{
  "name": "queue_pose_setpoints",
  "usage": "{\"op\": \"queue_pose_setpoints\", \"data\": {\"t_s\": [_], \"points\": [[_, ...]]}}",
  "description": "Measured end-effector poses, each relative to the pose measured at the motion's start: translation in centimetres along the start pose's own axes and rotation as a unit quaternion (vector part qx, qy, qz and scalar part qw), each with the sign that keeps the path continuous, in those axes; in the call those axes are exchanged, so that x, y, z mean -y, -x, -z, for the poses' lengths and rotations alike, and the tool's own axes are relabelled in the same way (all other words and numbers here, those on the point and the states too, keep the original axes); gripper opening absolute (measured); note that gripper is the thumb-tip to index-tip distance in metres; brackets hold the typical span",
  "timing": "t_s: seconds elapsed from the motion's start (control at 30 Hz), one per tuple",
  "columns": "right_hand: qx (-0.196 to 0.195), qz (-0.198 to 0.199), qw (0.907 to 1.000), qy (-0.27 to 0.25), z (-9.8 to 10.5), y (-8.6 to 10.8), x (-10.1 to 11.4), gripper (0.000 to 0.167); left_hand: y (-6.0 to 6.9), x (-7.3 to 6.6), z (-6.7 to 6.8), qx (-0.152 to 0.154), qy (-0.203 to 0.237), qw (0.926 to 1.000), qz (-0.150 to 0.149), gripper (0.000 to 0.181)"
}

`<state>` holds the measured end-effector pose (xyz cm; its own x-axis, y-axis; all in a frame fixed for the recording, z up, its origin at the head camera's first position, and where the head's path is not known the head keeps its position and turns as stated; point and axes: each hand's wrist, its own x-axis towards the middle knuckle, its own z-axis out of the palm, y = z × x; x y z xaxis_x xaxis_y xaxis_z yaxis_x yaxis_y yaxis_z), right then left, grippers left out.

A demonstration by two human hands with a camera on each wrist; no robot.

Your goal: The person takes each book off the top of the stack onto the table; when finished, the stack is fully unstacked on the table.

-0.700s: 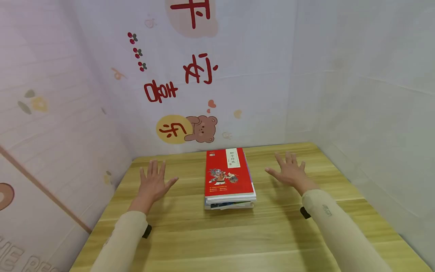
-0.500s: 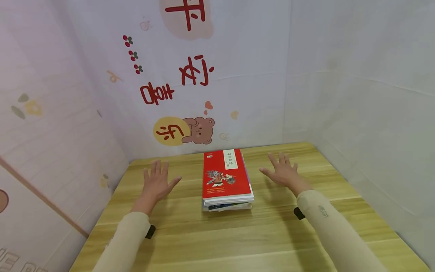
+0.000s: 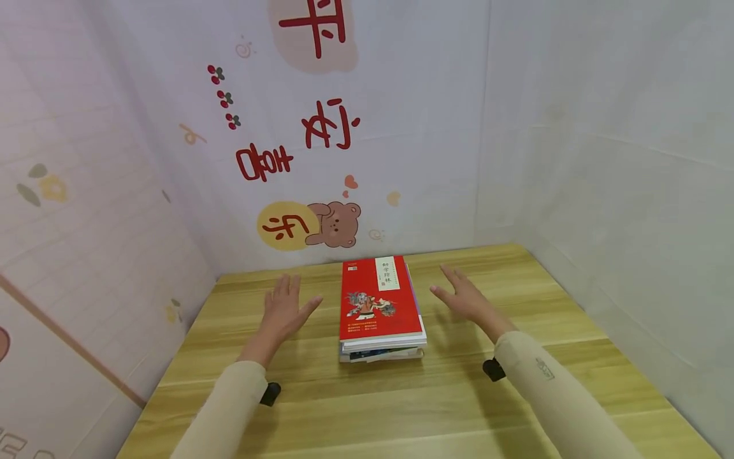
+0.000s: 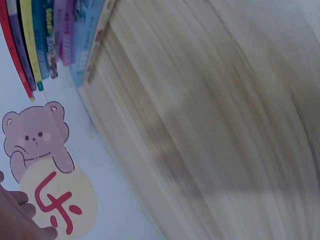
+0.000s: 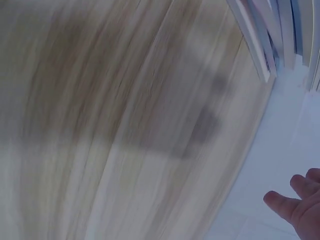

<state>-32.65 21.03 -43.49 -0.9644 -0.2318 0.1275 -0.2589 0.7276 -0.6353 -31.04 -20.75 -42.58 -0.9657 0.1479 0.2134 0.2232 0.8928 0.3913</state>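
Note:
A stack of books (image 3: 378, 306) lies flat near the back of the table, a red-covered one with a white title strip on top. To its left, my left hand (image 3: 285, 309) hovers with fingers extended and thumb spread toward the stack. My right hand (image 3: 466, 301) is over the table on the other side, fingers straight, nearer to the stack than the left. Neither hand touches the books. In the left wrist view, coloured spines (image 4: 55, 40) of several books show at the top left. The right wrist view has their pale page edges (image 5: 280, 35) at the upper right.
The wood-grain table (image 3: 367, 408) meets a white printed cloth wall (image 3: 424, 159) just behind the stack. More cloth hangs at the left and the right (image 3: 619, 210). Each forearm has a dark device (image 3: 271, 394) under the wrist.
Both hands have moved inward toward the stack, the left to the right and the right to the left. The head view has shifted slightly. The books have stayed in place.

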Motion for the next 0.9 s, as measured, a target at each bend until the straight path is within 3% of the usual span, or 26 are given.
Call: {"op": "queue_pose_setpoints", "data": {"t_s": [0.13, 0.3, 0.57, 0.83, 0.9], "points": [[-0.002, 0.004, 0.9990, -0.044, -0.4, 0.0, 0.2, 0.076, -0.1, -0.8, -0.2, 0.012, 0.055, 0.9983, 0.015, 0.093], [0.009, -0.023, 0.9936, -0.110, -0.7, 0.3, 0.7, 0.068, 0.1, -1.8, -0.5, 0.039, 0.134, 0.9891, 0.047, 0.095], [0.012, -0.040, 0.9786, -0.202, -1.9, 0.7, 1.4, 0.057, 0.5, -2.0, -1.3, 0.054, 0.234, 0.9677, 0.076, 0.097], [0.013, -0.049, 0.9736, -0.223, -2.6, 1.3, 1.2, 0.051, 0.8, -2.4, -1.9, 0.071, 0.325, 0.9387, 0.090, 0.092], [0.013, -0.051, 0.9714, -0.232, -2.8, 1.5, 1.3, 0.051, 0.8, -2.5, -2.2, 0.071, 0.336, 0.9346, 0.093, 0.089]]}}
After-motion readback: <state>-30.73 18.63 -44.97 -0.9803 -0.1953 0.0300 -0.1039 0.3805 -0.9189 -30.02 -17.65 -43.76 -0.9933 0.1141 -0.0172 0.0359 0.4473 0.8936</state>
